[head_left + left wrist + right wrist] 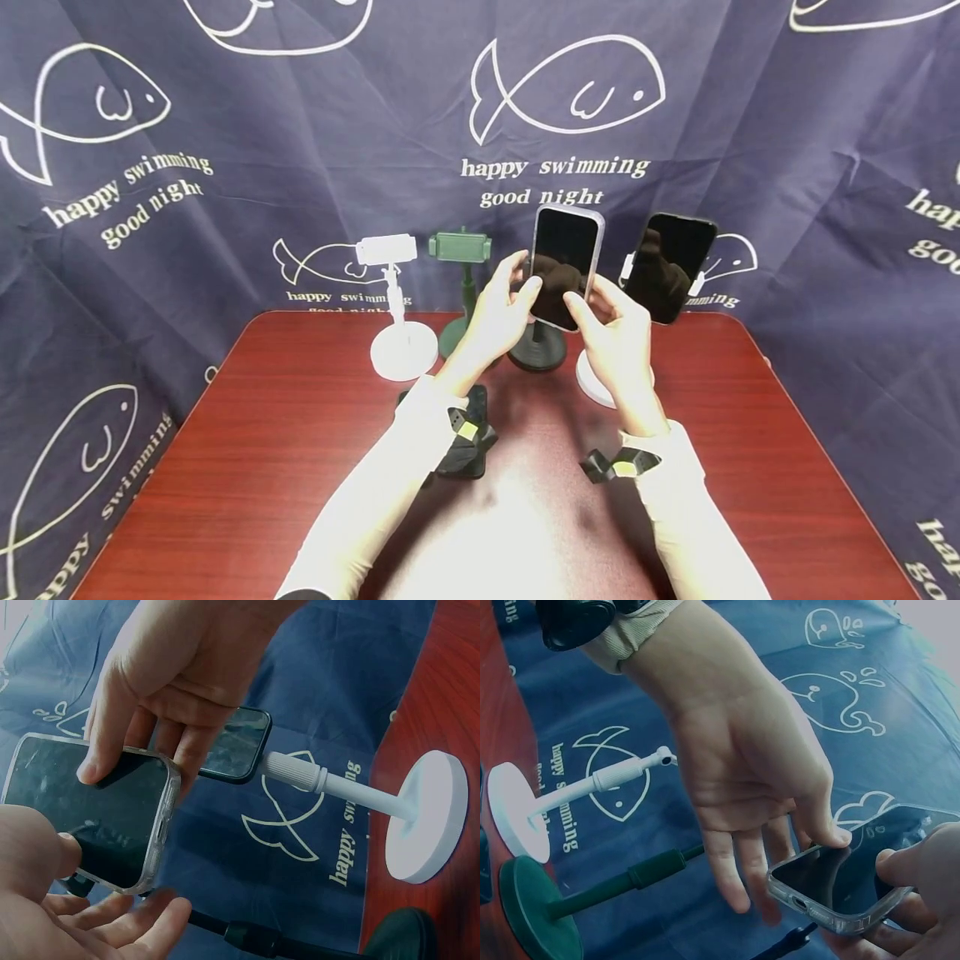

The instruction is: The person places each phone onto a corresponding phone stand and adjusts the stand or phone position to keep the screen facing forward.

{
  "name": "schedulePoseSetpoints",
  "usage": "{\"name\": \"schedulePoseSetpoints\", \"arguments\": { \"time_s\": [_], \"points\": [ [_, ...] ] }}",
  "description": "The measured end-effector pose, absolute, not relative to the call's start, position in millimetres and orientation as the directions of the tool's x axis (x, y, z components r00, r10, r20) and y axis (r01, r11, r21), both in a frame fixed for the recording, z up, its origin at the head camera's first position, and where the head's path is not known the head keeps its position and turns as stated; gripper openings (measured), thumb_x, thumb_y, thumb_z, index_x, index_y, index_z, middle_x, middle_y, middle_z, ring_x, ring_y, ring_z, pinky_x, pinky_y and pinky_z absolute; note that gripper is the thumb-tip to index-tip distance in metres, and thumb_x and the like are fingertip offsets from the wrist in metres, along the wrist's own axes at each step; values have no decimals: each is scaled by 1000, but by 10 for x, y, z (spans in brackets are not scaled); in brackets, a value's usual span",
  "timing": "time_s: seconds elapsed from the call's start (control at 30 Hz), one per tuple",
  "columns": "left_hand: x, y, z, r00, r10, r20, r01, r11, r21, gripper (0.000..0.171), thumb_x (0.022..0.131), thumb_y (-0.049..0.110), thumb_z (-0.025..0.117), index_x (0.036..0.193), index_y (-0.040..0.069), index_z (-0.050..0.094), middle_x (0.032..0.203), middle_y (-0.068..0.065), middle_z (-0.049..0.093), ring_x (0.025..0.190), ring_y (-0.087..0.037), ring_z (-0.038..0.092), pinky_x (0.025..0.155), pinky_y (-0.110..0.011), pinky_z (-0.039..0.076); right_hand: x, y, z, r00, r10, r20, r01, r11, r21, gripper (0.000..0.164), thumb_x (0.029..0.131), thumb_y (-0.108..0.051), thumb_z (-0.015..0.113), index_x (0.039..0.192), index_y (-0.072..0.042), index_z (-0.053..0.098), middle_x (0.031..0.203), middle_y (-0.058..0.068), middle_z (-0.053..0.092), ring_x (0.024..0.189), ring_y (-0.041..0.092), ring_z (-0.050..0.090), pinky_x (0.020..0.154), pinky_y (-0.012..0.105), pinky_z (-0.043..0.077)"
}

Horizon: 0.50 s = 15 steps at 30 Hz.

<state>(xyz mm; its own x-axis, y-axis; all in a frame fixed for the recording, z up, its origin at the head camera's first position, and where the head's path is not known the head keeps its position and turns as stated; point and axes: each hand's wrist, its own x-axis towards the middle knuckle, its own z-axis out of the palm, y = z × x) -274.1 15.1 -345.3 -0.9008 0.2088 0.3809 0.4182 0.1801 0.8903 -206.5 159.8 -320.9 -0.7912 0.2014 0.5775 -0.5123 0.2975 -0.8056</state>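
Observation:
Both hands are at a dark-screened smartphone (558,242) in a clear case, tilted upright at the black stand (538,350). My left hand (492,315) has its thumb at the phone's lower left edge, while several fingers reach out behind it. From the other side, my right hand (617,333) pinches the phone, thumb on the screen and fingers at the back. In the left wrist view, a bit of black clamp (75,885) shows beside the phone's edge; the rest is hidden. To the right, a second smartphone (667,262) sits in the clamp of a white stand (592,382).
Left of the hands stand another white phone stand (403,352) and a green one (460,247), their holders bare. Dark flat rectangular things (467,462) lie on the red table (285,433) under the left wrist. A blue printed curtain (420,108) hangs behind the table.

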Motion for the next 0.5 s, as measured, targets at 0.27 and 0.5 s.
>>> {"name": "schedulePoseSetpoints", "arguments": {
  "time_s": [0.27, 0.5],
  "points": [
    [-2789, 196, -3436, -897, 148, 416, 441, 226, 869, 37, 101, 23, 54, 136, 12, 49, 117, -11, 68, 103, -11, 62, 92, -38, 50, -2093, 1577, -3212, -778, 202, 594, -520, 324, -791, 22, 87, 2, 68, 107, 9, 66, 88, 27, 69, 75, 6, 63, 72, 10, 49],
    [-2831, 214, -3456, -905, 156, 395, 421, 202, 884, 33, 101, 26, 54, 130, 11, 52, 111, -11, 70, 95, -14, 65, 87, -37, 52, -2121, 1584, -3217, -775, 207, 597, -527, 311, -791, 24, 87, 2, 69, 109, 9, 66, 92, 27, 70, 79, 7, 65, 74, 11, 50]
  ]
}}
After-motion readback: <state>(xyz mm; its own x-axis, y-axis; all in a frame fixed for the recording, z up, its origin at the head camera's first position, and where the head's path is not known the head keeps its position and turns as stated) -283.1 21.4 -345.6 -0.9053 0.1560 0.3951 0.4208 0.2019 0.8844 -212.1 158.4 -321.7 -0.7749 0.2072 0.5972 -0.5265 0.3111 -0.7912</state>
